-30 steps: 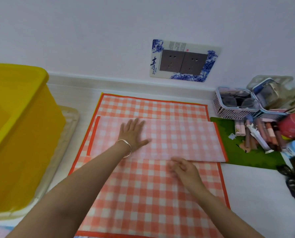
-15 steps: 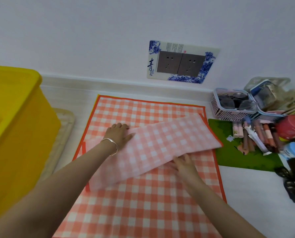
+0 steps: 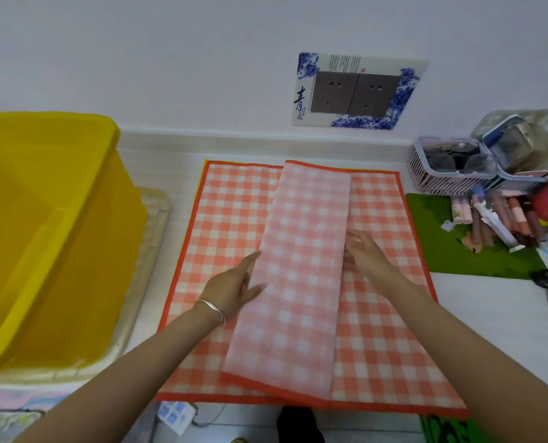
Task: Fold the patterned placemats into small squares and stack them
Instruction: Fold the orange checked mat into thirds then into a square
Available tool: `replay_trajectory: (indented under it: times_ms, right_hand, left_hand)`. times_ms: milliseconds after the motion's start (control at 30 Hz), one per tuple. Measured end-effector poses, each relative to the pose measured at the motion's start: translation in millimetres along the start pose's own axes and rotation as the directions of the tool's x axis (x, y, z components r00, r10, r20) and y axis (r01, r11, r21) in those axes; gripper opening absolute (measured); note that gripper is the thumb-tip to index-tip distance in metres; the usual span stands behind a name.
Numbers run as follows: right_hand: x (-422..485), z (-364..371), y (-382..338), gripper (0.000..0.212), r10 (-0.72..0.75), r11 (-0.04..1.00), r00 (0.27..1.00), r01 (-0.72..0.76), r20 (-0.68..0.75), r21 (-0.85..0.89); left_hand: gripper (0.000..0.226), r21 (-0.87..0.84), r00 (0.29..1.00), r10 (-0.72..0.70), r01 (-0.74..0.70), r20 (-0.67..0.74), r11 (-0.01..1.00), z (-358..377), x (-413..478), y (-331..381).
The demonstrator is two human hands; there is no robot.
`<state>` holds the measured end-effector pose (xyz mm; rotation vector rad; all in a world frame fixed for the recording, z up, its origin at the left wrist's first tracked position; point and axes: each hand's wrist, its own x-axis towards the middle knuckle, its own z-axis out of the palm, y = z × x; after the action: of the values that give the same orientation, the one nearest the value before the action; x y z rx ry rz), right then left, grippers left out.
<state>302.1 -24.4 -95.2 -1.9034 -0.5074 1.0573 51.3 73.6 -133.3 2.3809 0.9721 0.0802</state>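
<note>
The strip [image 3: 301, 276], a checked placemat already folded lengthwise with its paler back showing, lies on the open mat [image 3: 221, 225], running from that mat's far edge to its near edge, roughly down the middle and slightly askew. Turned this way, its long axis points away from the person, so the next fold can probably bring one short end over the other.

The left hand [image 3: 234, 289] sits at the strip's left edge, about halfway along the mat. Its fingers are spread and nearly straight, with the thumb side under or against the edge. It seems to steady or nudge the strip rather than grip it; whether any finger pinches the cloth I cannot tell.

The right hand [image 3: 367, 251] is at the strip's right edge, slightly farther up the mat. It is loosely open, fingers pointing toward the strip and touching or just beside its edge, holding nothing that I can see. The two hands flank the strip, which looks like a way to square it up.

The open mat serves as a working surface and is likely the next one to fold. A yellow tub [image 3: 42, 238] stands left of the mat and a green pad [image 3: 442, 251] lies touching its right edge. No finished stack of squares is visible.
</note>
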Motion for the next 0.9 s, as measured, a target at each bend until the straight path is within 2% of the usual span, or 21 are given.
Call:
replay_trajectory:
  times_ms: [67,133,167,233,300,367,433,500,567,633,767,833,900]
  right_hand:
    - [-17.8,-5.7,21.1,0.046,-0.102,0.979,0.995,0.099,-0.007,-0.178]
    - [-42.8,-10.5,45.3,0.049,-0.263,0.871,0.963,0.261,0.054,-0.416]
    - [-55.9,-12.6,55.6,0.049,-0.345,0.751,0.931,0.351,0.121,-0.558]
    - [-75.5,-17.2,71.2,0.057,-0.509,0.350,0.803,0.521,0.309,-0.779]
    - [-85.6,-20.0,85.7,0.081,-0.513,-0.012,0.677,0.609,0.528,-0.793]
    - [-91.7,-20.7,95.6,0.096,-0.465,-0.161,0.630,0.630,0.622,-0.759]
    - [-97.3,-16.5,98.3,0.099,-0.478,-0.215,0.571,0.661,0.668,-0.719]
    - [-98.7,-5.4,97.7,0.097,-0.479,-0.267,0.517,0.684,0.709,-0.679]
    - [-94.4,6.4,98.9,0.093,-0.455,-0.274,0.524,0.686,0.719,-0.674]
    - [-88.8,14.5,100.8,0.092,-0.464,-0.208,0.564,0.680,0.683,-0.703]
    - [-89.7,10.1,104.6,0.100,-0.549,0.052,0.603,0.716,0.578,-0.696]
    - [-95.0,4.1,106.8,0.097,-0.559,0.072,0.576,0.750,0.596,-0.657]
    - [-98.5,-1.0,112.8,0.088,-0.531,0.024,0.542,0.778,0.651,-0.628]
  left_hand:
    - [0.066,0.059,1.000,0.008,-0.006,-0.025,0.998,-3.6,-6.4,-6.8]
    - [0.066,0.202,0.982,0.154,-0.131,-0.105,0.971,-5.3,-19.0,-20.6]
    - [0.064,0.308,0.955,0.268,-0.218,-0.127,0.926,-5.4,-26.0,-28.0]
    - [0.060,0.507,0.896,0.441,-0.354,-0.058,0.786,-5.7,-35.9,-43.5]
    - [0.067,0.524,0.866,0.480,-0.476,0.140,0.706,-9.4,-41.6,-55.3]
    - [0.079,0.468,0.844,0.425,-0.536,0.328,0.703,-13.5,-44.6,-61.3]
    - [0.084,0.475,0.824,0.375,-0.556,0.425,0.682,-13.4,-47.5,-62.1]
    - [0.086,0.475,0.819,0.349,-0.555,0.455,0.683,-13.5,-46.7,-60.5]
    - [0.089,0.471,0.825,0.341,-0.545,0.451,0.694,-14.3,-44.6,-61.0]
    - [0.091,0.460,0.828,0.359,-0.544,0.431,0.702,-15.4,-43.3,-61.2]
    - [0.092,0.468,0.798,0.392,-0.592,0.458,0.656,-15.9,-41.9,-53.1]
    - [0.089,0.479,0.795,0.417,-0.601,0.441,0.640,-12.7,-38.3,-48.7]
    - [0.084,0.494,0.782,0.481,-0.623,0.396,0.607,-4.3,-34.8,-46.0]
